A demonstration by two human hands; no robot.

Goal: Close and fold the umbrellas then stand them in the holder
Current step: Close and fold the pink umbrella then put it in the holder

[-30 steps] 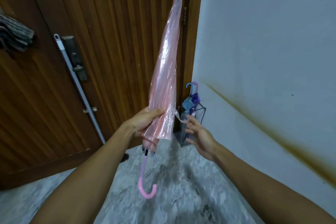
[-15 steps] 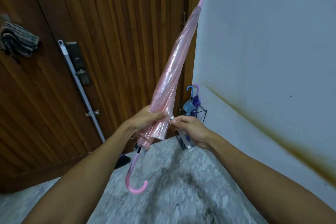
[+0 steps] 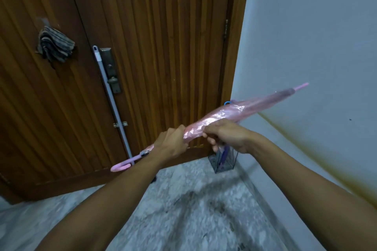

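A closed pink see-through umbrella [image 3: 240, 111] lies almost level in front of me, its tip pointing right toward the wall and its pink hook handle [image 3: 120, 167] at the left. My left hand [image 3: 170, 144] grips it near the lower end of the canopy. My right hand [image 3: 226, 135] is wrapped around the folded canopy just beside the left one. Behind my right hand, a wire umbrella holder [image 3: 223, 159] stands in the corner by the door with blue and purple umbrellas in it; a blue handle [image 3: 226, 102] shows above the pink canopy.
A brown wooden door [image 3: 142, 57] fills the back, with a lock plate [image 3: 111, 69] and a grey pole [image 3: 114, 106] leaning on it. A striped cloth [image 3: 55, 44] hangs at the left. A white wall [image 3: 316, 36] stands at the right; the floor is grey speckled stone [image 3: 193, 206].
The umbrella has swung from nearly upright down to nearly level, tip going right. My right hand has moved from the strap onto the canopy and closed around it.
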